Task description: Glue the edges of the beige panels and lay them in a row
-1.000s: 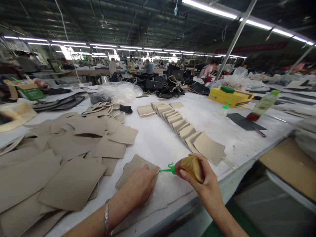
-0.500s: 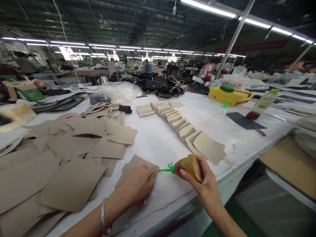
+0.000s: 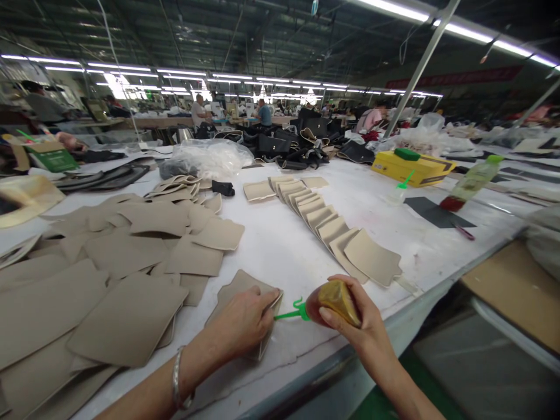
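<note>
My left hand (image 3: 245, 319) presses down on a taupe leather piece (image 3: 238, 283), its index finger at the right corner and the other fingers bent over the edge. Much of that piece lies hidden under the hand. In my right hand (image 3: 365, 318) is a squeeze glue bottle (image 3: 335, 300) with amber liquid, tipped on its side. Its thin green nozzle (image 3: 289, 315) points left, the tip at the piece's right edge. Beyond the bottle, a fanned row of beige leather pieces (image 3: 332, 227) overlaps across the table.
A heap of taupe pieces (image 3: 126, 251) covers the left side of the white table (image 3: 271, 233). At the right are a yellow box (image 3: 411, 169), a small green-tipped bottle (image 3: 399, 192) and a larger bottle (image 3: 472, 184). The table edge runs along the near right. Black bags (image 3: 297, 140) lie behind.
The nozzle tip has slid down along the piece's right edge, toward me. My left hand stays on the piece with little movement. The view has shifted slightly.
</note>
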`<action>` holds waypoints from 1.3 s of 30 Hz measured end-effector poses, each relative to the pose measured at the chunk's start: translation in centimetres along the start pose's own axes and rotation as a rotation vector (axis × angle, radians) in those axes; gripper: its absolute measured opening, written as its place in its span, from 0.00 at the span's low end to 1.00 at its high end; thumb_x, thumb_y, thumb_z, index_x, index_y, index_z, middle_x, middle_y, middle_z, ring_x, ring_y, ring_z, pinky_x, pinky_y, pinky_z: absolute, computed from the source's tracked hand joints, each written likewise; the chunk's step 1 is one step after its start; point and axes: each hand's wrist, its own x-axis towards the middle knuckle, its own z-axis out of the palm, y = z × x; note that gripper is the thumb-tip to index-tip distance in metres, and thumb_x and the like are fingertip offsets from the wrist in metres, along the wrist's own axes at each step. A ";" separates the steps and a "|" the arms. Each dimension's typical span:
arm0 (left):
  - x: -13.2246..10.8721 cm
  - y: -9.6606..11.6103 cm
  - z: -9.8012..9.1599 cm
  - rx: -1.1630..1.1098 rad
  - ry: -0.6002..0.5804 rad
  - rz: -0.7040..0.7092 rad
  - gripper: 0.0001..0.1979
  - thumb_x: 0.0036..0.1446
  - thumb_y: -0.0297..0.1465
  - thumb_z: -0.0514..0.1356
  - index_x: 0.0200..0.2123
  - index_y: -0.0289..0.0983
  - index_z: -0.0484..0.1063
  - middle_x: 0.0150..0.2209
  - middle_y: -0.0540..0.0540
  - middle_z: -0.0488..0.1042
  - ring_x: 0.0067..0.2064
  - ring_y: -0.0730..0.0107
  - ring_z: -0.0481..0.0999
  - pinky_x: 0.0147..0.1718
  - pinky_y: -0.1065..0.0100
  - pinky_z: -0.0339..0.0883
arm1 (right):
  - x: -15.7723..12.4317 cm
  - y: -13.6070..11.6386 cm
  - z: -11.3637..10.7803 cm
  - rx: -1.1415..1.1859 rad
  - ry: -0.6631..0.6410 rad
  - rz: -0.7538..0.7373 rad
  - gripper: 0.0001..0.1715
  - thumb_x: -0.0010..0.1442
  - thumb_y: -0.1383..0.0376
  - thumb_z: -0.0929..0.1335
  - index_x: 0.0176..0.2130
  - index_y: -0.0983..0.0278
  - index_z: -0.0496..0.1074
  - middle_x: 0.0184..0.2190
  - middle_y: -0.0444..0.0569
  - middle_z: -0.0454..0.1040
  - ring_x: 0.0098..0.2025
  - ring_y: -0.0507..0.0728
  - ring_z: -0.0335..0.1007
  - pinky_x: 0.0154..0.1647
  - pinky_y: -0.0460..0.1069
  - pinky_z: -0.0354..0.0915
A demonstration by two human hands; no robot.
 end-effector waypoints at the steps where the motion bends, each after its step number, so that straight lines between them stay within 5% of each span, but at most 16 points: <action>1: 0.0 0.0 0.0 -0.006 -0.002 0.000 0.22 0.62 0.30 0.46 0.57 0.47 0.66 0.37 0.45 0.73 0.38 0.62 0.76 0.37 0.66 0.64 | 0.0 -0.1 0.0 0.025 -0.031 0.011 0.28 0.53 0.54 0.74 0.49 0.58 0.62 0.34 0.41 0.70 0.35 0.57 0.68 0.37 0.50 0.64; 7: -0.3 0.1 -0.2 -0.026 -0.034 -0.016 0.22 0.65 0.31 0.44 0.59 0.47 0.64 0.37 0.45 0.72 0.40 0.62 0.75 0.39 0.66 0.64 | 0.2 -0.2 0.0 -0.010 0.061 -0.016 0.28 0.52 0.54 0.75 0.48 0.58 0.64 0.34 0.42 0.69 0.36 0.57 0.67 0.38 0.49 0.64; 22: -0.8 -0.6 0.8 -0.082 -0.024 -0.010 0.23 0.67 0.33 0.42 0.62 0.46 0.58 0.40 0.45 0.69 0.40 0.65 0.74 0.43 0.66 0.64 | -2.0 -0.3 0.6 0.114 -0.089 0.060 0.29 0.52 0.54 0.74 0.49 0.57 0.63 0.32 0.41 0.69 0.33 0.56 0.65 0.34 0.48 0.61; 39: -0.8 -0.7 1.1 -0.088 -0.025 -0.010 0.22 0.67 0.34 0.43 0.63 0.45 0.57 0.40 0.45 0.68 0.41 0.64 0.73 0.44 0.66 0.64 | -3.7 -0.1 1.0 0.142 -0.041 0.067 0.30 0.51 0.53 0.74 0.49 0.57 0.64 0.33 0.43 0.70 0.33 0.57 0.67 0.33 0.48 0.64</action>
